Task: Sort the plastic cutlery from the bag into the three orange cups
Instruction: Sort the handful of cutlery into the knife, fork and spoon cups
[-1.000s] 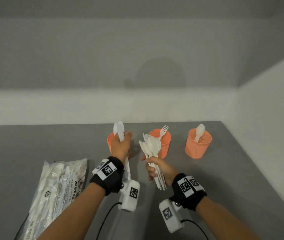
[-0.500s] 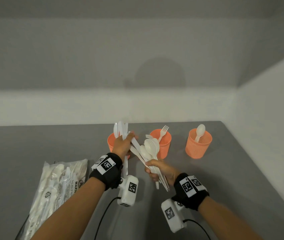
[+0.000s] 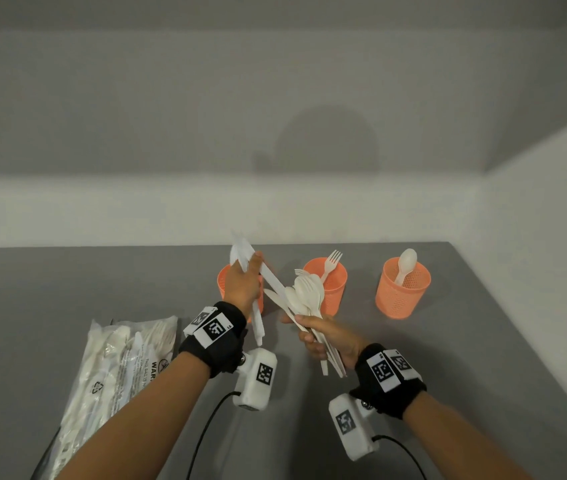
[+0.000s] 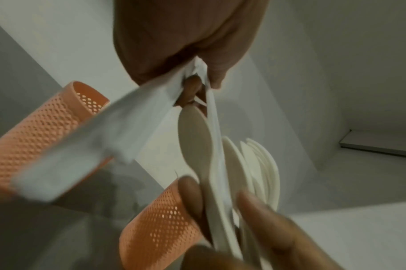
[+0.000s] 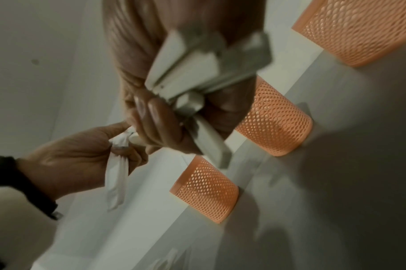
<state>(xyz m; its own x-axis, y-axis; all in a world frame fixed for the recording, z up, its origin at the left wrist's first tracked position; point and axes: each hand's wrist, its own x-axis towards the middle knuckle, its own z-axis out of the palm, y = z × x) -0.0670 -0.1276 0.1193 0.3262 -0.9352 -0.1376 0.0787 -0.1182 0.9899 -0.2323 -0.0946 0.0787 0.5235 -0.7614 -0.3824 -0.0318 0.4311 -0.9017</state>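
Observation:
Three orange mesh cups stand in a row in the head view: the left cup [image 3: 223, 282] behind my left hand, the middle cup [image 3: 332, 292] with a fork [image 3: 331, 263], the right cup [image 3: 401, 292] with a spoon [image 3: 406, 265]. My left hand [image 3: 250, 266] grips white knives [image 3: 240, 251] above the left cup. One slanted knife [image 3: 273, 284] runs from its thumb down into the bundle. My right hand [image 3: 304, 329] grips that mixed bundle of spoons, forks and knives [image 3: 304, 294] by the handles [image 5: 197, 73]. The left wrist view is blurred.
The clear plastic bag [image 3: 119, 372] with more white cutlery lies on the grey table [image 3: 465, 358] at the near left. White walls close the table at the back and on the right. Cables trail from both wrist cameras toward me.
My left hand, with its knives, moved right to the bundle and pinched one more knife there. That knife now slants up to the left. My right hand tilted the bundle toward it.

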